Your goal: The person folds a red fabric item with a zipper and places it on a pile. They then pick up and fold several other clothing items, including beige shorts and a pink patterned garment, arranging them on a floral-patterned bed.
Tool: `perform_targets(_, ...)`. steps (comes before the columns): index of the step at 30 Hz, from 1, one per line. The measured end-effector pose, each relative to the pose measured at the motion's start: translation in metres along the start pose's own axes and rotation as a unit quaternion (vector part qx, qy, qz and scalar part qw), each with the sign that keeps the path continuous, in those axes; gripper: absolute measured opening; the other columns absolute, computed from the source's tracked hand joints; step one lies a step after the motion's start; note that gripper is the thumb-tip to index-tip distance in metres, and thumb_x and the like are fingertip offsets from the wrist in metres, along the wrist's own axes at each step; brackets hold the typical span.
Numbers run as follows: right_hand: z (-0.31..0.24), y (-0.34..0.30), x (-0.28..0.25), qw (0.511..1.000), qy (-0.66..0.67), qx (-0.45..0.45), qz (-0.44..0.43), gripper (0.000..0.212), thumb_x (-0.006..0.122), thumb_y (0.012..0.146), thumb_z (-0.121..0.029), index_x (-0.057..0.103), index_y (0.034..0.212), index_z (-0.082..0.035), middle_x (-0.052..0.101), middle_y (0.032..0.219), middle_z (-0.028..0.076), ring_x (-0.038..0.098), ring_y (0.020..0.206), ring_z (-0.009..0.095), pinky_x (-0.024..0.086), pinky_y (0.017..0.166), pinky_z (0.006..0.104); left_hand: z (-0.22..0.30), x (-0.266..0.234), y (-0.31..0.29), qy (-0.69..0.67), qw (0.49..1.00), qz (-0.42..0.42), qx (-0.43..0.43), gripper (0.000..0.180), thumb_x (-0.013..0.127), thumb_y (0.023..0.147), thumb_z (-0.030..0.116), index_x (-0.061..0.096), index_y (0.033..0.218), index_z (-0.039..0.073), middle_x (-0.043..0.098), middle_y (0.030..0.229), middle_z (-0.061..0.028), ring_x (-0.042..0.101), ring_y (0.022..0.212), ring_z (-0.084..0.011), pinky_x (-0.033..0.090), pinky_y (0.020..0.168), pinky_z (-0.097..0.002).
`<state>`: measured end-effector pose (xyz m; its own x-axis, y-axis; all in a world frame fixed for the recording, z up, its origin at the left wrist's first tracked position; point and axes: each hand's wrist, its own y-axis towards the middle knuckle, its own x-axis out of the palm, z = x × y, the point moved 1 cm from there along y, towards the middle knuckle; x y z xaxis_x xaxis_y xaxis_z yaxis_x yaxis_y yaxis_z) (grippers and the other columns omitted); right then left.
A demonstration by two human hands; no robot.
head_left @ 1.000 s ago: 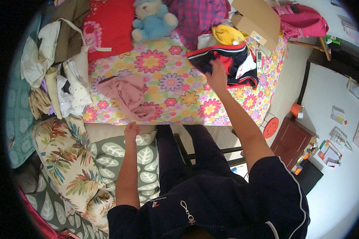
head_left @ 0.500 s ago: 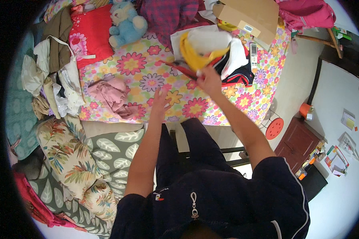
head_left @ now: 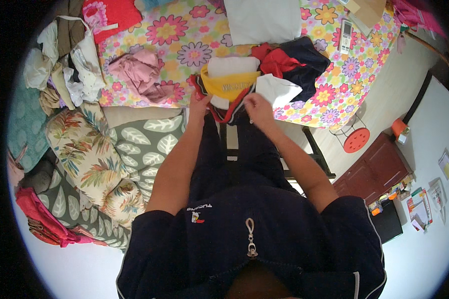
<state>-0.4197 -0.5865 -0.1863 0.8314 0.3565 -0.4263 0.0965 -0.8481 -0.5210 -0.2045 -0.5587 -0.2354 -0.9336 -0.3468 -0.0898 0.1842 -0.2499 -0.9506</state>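
Note:
A white and yellow garment with red and dark striped trim [head_left: 232, 85] spans both my hands at the bed's near edge, its lower trim sagging between them. My left hand [head_left: 198, 107] is closed on its left end, and my right hand [head_left: 259, 110] pinches the trim at its right end. Beside my right hand lies a white cloth [head_left: 278, 90], with a crumpled navy and red garment [head_left: 304, 65] behind it. A flat white cloth [head_left: 263, 21] lies farther back. Left of my left hand, a crumpled pink garment [head_left: 138, 74] rests on the flowered bedspread [head_left: 329, 94].
A remote control [head_left: 345, 37] and a cardboard box [head_left: 366, 12] are at the back right. Assorted clothes [head_left: 87, 65] lie at the left, above leaf-patterned cushions [head_left: 82, 159]. A red round stool [head_left: 356, 140] stands right of the bed.
The yellow and white garment has come toward me, with my left hand now gripping it too. The navy and red garment and white cloth lie apart from it. My view has tilted nearer.

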Motion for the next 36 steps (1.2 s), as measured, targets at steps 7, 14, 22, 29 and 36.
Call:
perform_targets(7, -0.005, 0.064, -0.034, 0.994, -0.097, -0.056, -0.019, 0.030, 0.061, 0.075, -0.020, 0.053, 0.100, -0.005, 0.057, 0.092, 0.012, 0.058, 0.078, 0.024, 0.046, 0.066, 0.0322, -0.030, -0.001, 0.031, 0.143, 0.978, 0.130, 0.082, 0.092, 0.073, 0.060, 0.045, 0.025, 0.131, 0.010, 0.032, 0.130, -0.0188, 0.037, 0.113, -0.0360, 0.030, 0.092, -0.0484)
perform_targets(14, -0.026, 0.135, 0.013, 0.877, -0.389, -0.177, -0.219, 0.093, 0.072, 0.058, -0.042, 0.024, 0.132, -0.013, 0.031, 0.133, 0.015, 0.029, 0.123, 0.033, 0.025, 0.096, 0.0527, 0.010, 0.006, 0.001, 0.249, 0.871, 0.120, 0.406, 0.068, 0.069, 0.066, 0.026, 0.039, 0.122, 0.001, 0.041, 0.123, -0.0227, 0.037, 0.118, -0.0349, 0.032, 0.096, -0.0408)
perform_targets(22, -0.011, 0.142, 0.060, 0.833, -0.383, -0.085, -0.391, 0.089, 0.072, 0.050, -0.054, 0.043, 0.121, -0.009, 0.054, 0.111, 0.018, 0.054, 0.100, 0.031, 0.042, 0.084, 0.0391, -0.045, -0.040, -0.002, 0.084, 0.974, 0.078, 0.198, 0.045, 0.065, 0.075, 0.029, 0.053, 0.105, -0.002, 0.059, 0.085, -0.0103, 0.056, 0.075, -0.0172, 0.045, 0.069, -0.0296)
perform_targets(29, -0.116, 0.135, 0.063, 0.892, -0.254, -0.041, -0.372, 0.061, 0.073, 0.058, -0.034, 0.054, 0.107, -0.004, 0.061, 0.096, 0.015, 0.060, 0.086, 0.026, 0.046, 0.076, 0.0352, -0.067, -0.107, -0.011, -0.076, 0.981, 0.088, 0.153, 0.031, 0.059, 0.078, 0.025, 0.058, 0.095, -0.001, 0.060, 0.077, -0.0086, 0.058, 0.066, -0.0146, 0.046, 0.061, -0.0276)
perform_targets(36, -0.332, 0.182, 0.105, 0.895, 0.330, 0.138, -0.265, 0.048, 0.060, 0.076, -0.015, 0.043, 0.120, -0.002, 0.054, 0.111, 0.012, 0.055, 0.097, 0.024, 0.046, 0.082, 0.0372, -0.118, -0.151, -0.022, -0.213, 0.972, 0.088, 0.048, 0.023, 0.057, 0.080, 0.020, 0.058, 0.094, 0.002, 0.060, 0.074, -0.0051, 0.057, 0.060, -0.0127, 0.046, 0.056, -0.0246)
